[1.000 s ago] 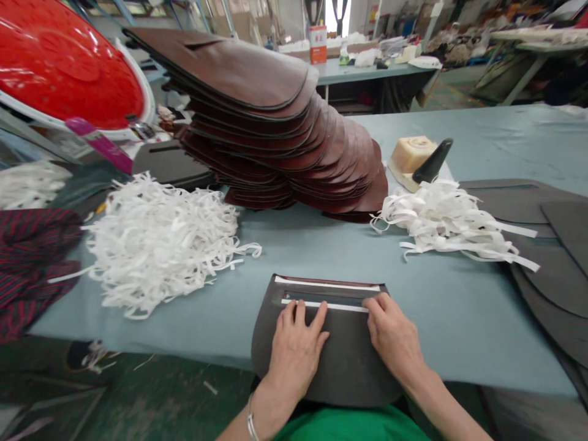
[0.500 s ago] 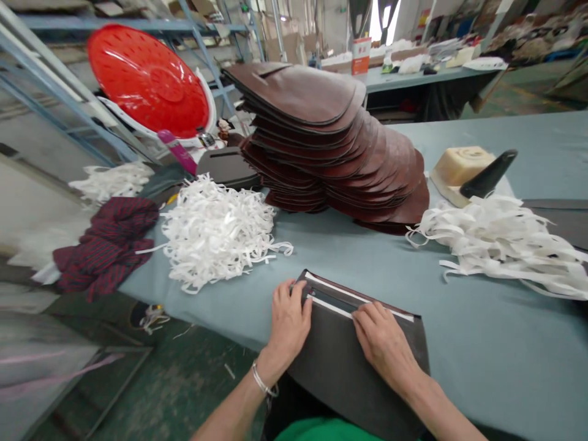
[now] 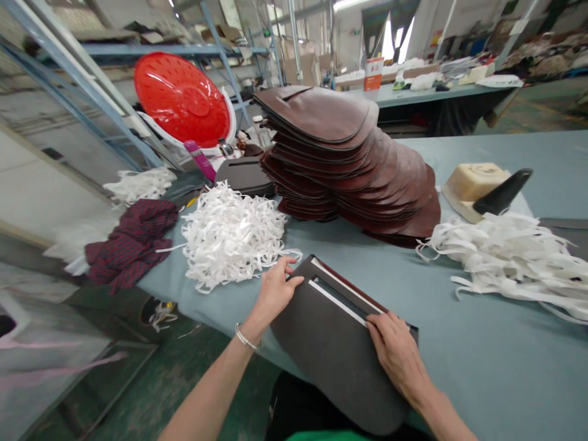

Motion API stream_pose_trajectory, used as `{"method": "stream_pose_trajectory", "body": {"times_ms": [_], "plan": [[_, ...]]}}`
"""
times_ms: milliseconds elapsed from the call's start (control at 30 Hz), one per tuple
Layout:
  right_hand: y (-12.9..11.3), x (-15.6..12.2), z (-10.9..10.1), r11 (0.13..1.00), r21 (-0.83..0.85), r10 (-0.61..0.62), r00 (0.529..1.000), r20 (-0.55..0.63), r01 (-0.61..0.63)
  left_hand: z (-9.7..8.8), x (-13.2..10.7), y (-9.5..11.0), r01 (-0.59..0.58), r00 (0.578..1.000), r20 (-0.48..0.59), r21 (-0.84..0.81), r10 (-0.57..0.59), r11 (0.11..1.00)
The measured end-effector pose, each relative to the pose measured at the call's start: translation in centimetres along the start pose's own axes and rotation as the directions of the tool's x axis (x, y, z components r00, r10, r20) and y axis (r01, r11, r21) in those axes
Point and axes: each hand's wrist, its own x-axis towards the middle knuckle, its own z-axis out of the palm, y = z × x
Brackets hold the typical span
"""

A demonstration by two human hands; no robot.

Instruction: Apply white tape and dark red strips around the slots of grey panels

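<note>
A dark grey leather panel with a rounded lower end lies tilted over the table's near edge, its brown face showing along the top rim. Two white strips run along either side of a long slot near that rim. My right hand presses its bunched fingers on the panel at the slot's right end. At the panel's upper left edge is my left hand, thumb and fingers apart, close to a heap of white tape strips. Whether its thumb touches the panel I cannot tell.
A tall stack of brown leather panels stands behind. To the right lie more white strips and a cream tape dispenser-like block with a black handle. A striped cloth hangs at the left, below a red basin.
My left hand has come off the strips and moved left towards the white heap. The panel has turned clockwise, its right end lower. My right hand stays on it, and the view has shifted.
</note>
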Motion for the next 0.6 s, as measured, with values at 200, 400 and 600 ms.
{"method": "stream_pose_trajectory", "body": {"times_ms": [200,400,600], "plan": [[-0.3,0.2,0.3,0.994,-0.106,0.007,1.0,-0.001,-0.007,4.0,-3.0,-1.5,-0.231,0.973,0.012,0.089,0.231,0.969],[-3.0,4.0,3.4,0.983,-0.169,0.083,0.995,0.05,-0.073,5.4,-4.7,-1.6,-0.254,0.965,-0.053,0.07,0.258,0.965],[-5.5,8.0,6.3,0.982,-0.178,0.088,0.991,0.103,-0.069,5.2,-4.4,-1.6,-0.277,0.959,-0.039,0.057,0.28,0.959]]}}
